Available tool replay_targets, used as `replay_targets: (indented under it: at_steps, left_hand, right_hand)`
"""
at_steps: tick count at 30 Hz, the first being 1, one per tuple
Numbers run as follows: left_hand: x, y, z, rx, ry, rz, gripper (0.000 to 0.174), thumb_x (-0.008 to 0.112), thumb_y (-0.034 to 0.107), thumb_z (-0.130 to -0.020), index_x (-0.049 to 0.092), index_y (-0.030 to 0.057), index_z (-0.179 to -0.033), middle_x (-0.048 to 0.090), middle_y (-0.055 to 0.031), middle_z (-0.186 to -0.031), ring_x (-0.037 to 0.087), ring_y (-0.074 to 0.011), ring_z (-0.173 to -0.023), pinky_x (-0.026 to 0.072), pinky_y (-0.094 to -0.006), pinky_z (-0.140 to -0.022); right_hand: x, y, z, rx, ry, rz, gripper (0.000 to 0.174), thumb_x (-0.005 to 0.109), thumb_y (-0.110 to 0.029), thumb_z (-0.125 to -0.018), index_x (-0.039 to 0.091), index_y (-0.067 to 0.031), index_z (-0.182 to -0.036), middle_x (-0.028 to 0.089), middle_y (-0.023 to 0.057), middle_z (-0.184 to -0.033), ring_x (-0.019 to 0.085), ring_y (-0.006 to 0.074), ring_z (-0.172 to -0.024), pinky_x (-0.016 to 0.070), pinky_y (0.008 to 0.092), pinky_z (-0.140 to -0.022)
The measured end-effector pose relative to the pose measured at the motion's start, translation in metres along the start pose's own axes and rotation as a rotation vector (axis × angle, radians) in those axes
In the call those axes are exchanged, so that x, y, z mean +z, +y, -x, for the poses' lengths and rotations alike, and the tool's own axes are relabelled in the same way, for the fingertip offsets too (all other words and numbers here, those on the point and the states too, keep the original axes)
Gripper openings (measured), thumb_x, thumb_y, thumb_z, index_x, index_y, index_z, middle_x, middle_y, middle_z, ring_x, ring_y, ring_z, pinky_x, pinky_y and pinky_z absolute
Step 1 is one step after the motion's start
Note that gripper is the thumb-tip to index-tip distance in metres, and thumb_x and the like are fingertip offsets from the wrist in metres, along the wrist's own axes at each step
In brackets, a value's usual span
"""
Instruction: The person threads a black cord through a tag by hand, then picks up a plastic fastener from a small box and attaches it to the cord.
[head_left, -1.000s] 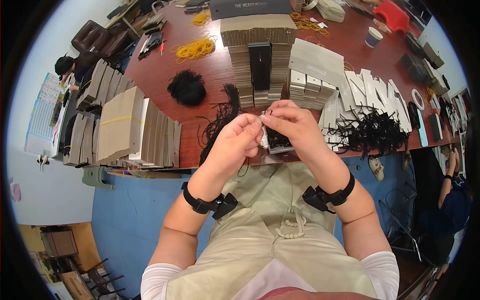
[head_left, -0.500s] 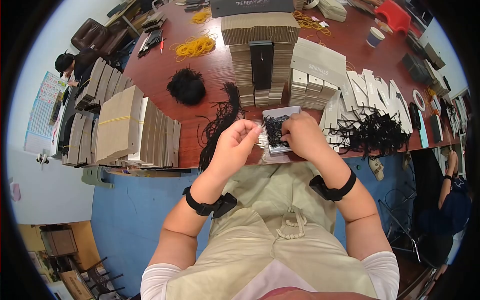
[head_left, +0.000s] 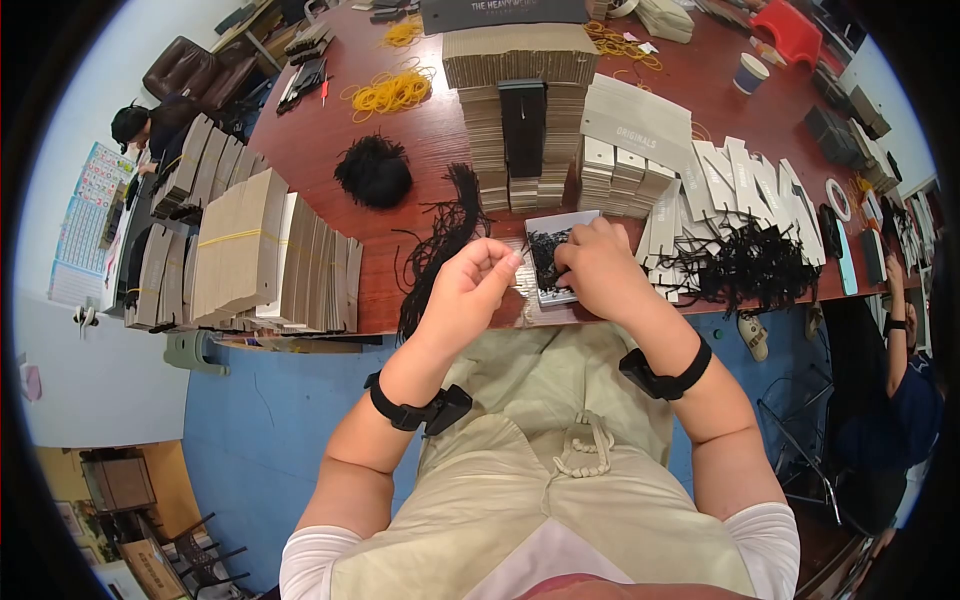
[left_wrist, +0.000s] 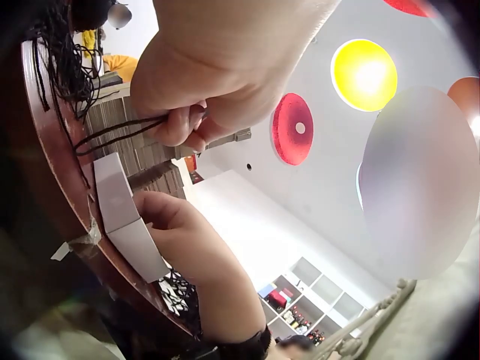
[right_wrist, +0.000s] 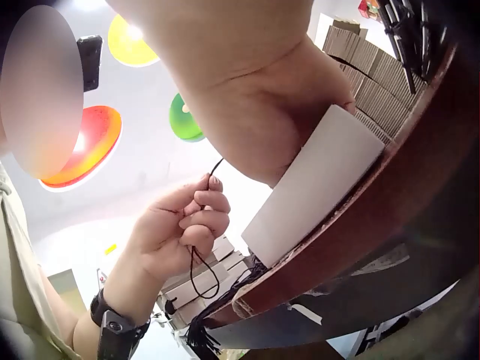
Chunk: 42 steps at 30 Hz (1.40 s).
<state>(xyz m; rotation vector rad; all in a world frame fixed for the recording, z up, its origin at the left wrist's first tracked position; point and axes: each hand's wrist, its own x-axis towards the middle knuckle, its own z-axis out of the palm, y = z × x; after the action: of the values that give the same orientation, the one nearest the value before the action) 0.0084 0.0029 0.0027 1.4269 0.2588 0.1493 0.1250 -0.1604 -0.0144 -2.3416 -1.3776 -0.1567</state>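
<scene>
My left hand (head_left: pixel 497 262) hovers over the table's front edge and pinches a thin black cord (left_wrist: pixel 105 135) between thumb and fingertips. The cord hangs below that hand (right_wrist: pixel 206 202) as a loop (right_wrist: pixel 196 274). My right hand (head_left: pixel 572 252) lies over a small white tray (head_left: pixel 560 222) of loose black cords, fingers curled down into them. Whether it pinches one is hidden. In the left wrist view the right hand (left_wrist: pixel 161 214) rests on the tray's white wall (left_wrist: pixel 120 217). A bundle of long black cords (head_left: pixel 440 245) lies left of the tray.
Stacks of card tags (head_left: pixel 520 120) stand behind the tray, and banded kraft sheaves (head_left: pixel 260 255) stand at the left. White tags with black strings (head_left: pixel 740 260) cover the right. A black tuft (head_left: pixel 372 172), yellow rubber bands (head_left: pixel 390 95) and a paper cup (head_left: pixel 747 72) lie farther back. People sit at both sides.
A second ago both hands met above the tray. The right hand has since dropped into the tray of cords and shifted slightly left; the left hand keeps its pinch and has barely moved.
</scene>
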Motion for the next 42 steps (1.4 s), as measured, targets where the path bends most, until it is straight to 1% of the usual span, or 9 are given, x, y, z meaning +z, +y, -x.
replay_targets:
  at_steps: [7, 13, 16, 19, 22, 25, 28, 31, 42]
  left_hand:
    - [-0.001, 0.002, 0.002, -0.004, 0.004, -0.015, 0.011, 0.055, 0.016, -0.092, 0.055, 0.0052, -0.092, 0.050, 0.0040, -0.072, 0.035, -0.0001, -0.052, 0.0254, -0.0168, -0.044]
    - [-0.001, 0.000, 0.001, -0.004, -0.004, 0.000, 0.011, 0.055, 0.017, -0.092, 0.055, 0.0056, -0.093, 0.050, 0.0041, -0.073, 0.035, 0.0000, -0.052, 0.0261, -0.0168, -0.045]
    - [0.001, 0.002, 0.001, 0.011, -0.005, -0.004, 0.011, 0.055, 0.017, -0.092, 0.055, 0.0058, -0.092, 0.050, 0.0042, -0.073, 0.035, 0.0001, -0.053, 0.0264, -0.0167, -0.045]
    - [0.003, 0.002, 0.001, 0.013, 0.000, -0.034, 0.011, 0.055, 0.017, -0.092, 0.055, 0.0059, -0.092, 0.050, 0.0045, -0.074, 0.035, 0.0003, -0.053, 0.0265, -0.0166, -0.045]
    - [0.003, 0.002, 0.001, 0.029, 0.000, -0.041, 0.011, 0.055, 0.017, -0.092, 0.055, 0.0058, -0.092, 0.050, 0.0047, -0.074, 0.035, 0.0004, -0.053, 0.0263, -0.0164, -0.045]
    - [0.004, 0.002, 0.001, 0.048, -0.015, -0.002, 0.011, 0.055, 0.017, -0.092, 0.055, 0.0058, -0.093, 0.050, 0.0048, -0.074, 0.035, 0.0005, -0.053, 0.0264, -0.0161, -0.045]
    - [0.003, 0.001, 0.002, 0.056, -0.021, 0.013, 0.011, 0.055, 0.016, -0.092, 0.055, 0.0059, -0.093, 0.050, 0.0047, -0.074, 0.035, 0.0005, -0.053, 0.0264, -0.0160, -0.045]
    - [0.004, 0.005, 0.003, 0.041, 0.009, -0.010, 0.010, 0.055, 0.016, -0.091, 0.055, 0.0060, -0.093, 0.050, 0.0046, -0.074, 0.035, 0.0004, -0.053, 0.0263, -0.0160, -0.044]
    - [0.005, 0.004, 0.004, 0.103, -0.028, 0.002, 0.009, 0.055, 0.015, -0.092, 0.054, 0.0061, -0.093, 0.049, 0.0052, -0.074, 0.035, 0.0003, -0.054, 0.0268, -0.0160, -0.045]
  right_hand:
    - [-0.002, 0.011, -0.005, 0.018, 0.103, -0.181, 0.009, 0.070, -0.013, -0.068, 0.066, -0.0078, -0.075, 0.060, 0.0056, -0.074, 0.056, 0.0252, -0.078, 0.0431, 0.0370, -0.072]
    - [-0.023, 0.006, -0.009, 0.488, -0.079, -0.769, 0.010, 0.067, -0.008, -0.071, 0.065, -0.0026, -0.079, 0.064, 0.0137, -0.077, 0.061, 0.0292, -0.071, 0.0478, 0.0358, -0.065]
    - [-0.028, 0.000, -0.008, 0.356, 0.034, -0.551, 0.012, 0.067, -0.009, -0.072, 0.064, -0.0013, -0.081, 0.063, 0.0150, -0.077, 0.060, 0.0292, -0.072, 0.0473, 0.0353, -0.065]
    - [-0.024, 0.004, -0.005, 0.169, 0.087, -0.063, 0.010, 0.065, -0.009, -0.074, 0.062, 0.0000, -0.078, 0.063, 0.0155, -0.076, 0.060, 0.0288, -0.071, 0.0473, 0.0339, -0.065]
    - [-0.029, 0.001, -0.005, 0.122, 0.125, -0.023, 0.010, 0.064, -0.009, -0.076, 0.059, -0.0011, -0.072, 0.062, 0.0148, -0.075, 0.060, 0.0276, -0.071, 0.0473, 0.0329, -0.065]
    - [-0.034, -0.006, -0.009, 0.378, -0.011, -0.609, 0.011, 0.063, -0.007, -0.079, 0.056, -0.0020, -0.071, 0.064, 0.0133, -0.079, 0.062, 0.0234, -0.074, 0.0487, 0.0315, -0.065]
    - [-0.031, -0.009, -0.009, 0.467, -0.078, -1.426, 0.008, 0.061, -0.003, -0.082, 0.055, -0.0021, -0.076, 0.065, 0.0118, -0.086, 0.062, 0.0169, -0.077, 0.0497, 0.0283, -0.065]
    - [-0.024, -0.003, -0.007, 0.316, 0.014, -1.504, 0.007, 0.058, -0.003, -0.085, 0.054, -0.0016, -0.080, 0.063, 0.0161, -0.093, 0.061, 0.0160, -0.076, 0.0501, 0.0257, -0.063]
    - [-0.022, -0.008, -0.009, 0.374, -0.064, -1.663, 0.006, 0.056, -0.005, -0.088, 0.051, -0.0046, -0.092, 0.059, 0.0063, -0.078, 0.054, 0.0095, -0.064, 0.0449, 0.0214, -0.058]
